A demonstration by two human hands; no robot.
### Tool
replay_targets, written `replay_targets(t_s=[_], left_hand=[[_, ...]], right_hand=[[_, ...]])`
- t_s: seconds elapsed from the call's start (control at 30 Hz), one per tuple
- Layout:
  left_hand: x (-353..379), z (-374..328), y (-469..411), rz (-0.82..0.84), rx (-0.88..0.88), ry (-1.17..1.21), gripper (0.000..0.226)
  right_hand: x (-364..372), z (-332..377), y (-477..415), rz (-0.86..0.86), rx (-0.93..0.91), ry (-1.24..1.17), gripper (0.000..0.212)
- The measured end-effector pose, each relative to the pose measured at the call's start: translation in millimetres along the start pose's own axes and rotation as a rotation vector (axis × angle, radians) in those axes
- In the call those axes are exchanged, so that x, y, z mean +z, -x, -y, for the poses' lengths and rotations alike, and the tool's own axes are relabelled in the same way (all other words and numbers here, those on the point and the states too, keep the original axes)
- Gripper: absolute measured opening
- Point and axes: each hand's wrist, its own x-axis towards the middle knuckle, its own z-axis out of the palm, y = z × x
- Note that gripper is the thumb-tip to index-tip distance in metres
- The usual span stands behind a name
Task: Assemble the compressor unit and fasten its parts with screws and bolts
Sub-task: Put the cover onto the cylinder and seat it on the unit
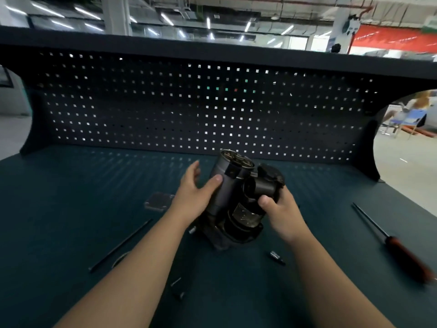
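You hold the compressor unit [238, 204] tilted over the bench [71, 209], and the compressor unit serves as the landmark here. Your right hand [281, 209] grips its right side, thumb curled onto the front. Your left hand [196, 192] is open at its left, thumb pressing the cylinder and fingers straight beside it. Left of the unit lie 1 square plate [157, 201] and 1 thin rod [120, 245]. Below it lie small screws [177, 290], below-right 1 bit [276, 256], and far right 1 screwdriver [402, 249].
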Motion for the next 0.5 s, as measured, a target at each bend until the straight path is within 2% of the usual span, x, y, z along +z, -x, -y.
replay_targets(t_s=[0.03, 0.1, 0.17, 0.23, 0.37, 0.43, 0.5], left_hand=[[5.2, 2.5, -4.0, 0.074, -0.043, -0.004, 0.062], [8.8, 6.3, -9.0, 0.161, -0.050, -0.057, 0.046], [7.6, 9.6, -10.5, 0.170, -0.005, -0.089, 0.026], [7.9, 15.9, -8.8, 0.148, 0.032, -0.077, 0.019], [8.1, 22.9, 4.4, 0.041, 0.107, -0.023, 0.026], [0.4, 25.7, 10.7, 0.025, 0.099, 0.014, 0.033], [-10.1, 28.0, 15.6, 0.019, 0.091, 0.043, 0.046]], right_hand=[[-3.0, 0.0, 1.9, 0.008, -0.001, -0.005, 0.052], [-6.6, 3.3, 5.1, 0.023, 0.001, -0.004, 0.058], [-7.5, 5.1, 7.0, 0.012, -0.013, -0.002, 0.049], [-5.2, 4.3, 10.6, -0.006, -0.035, -0.045, 0.046], [5.9, 0.2, 21.2, -0.028, -0.054, -0.093, 0.092], [11.3, 1.1, 22.0, -0.008, -0.074, -0.117, 0.099], [17.7, 0.8, 19.7, 0.005, -0.104, -0.132, 0.095]])
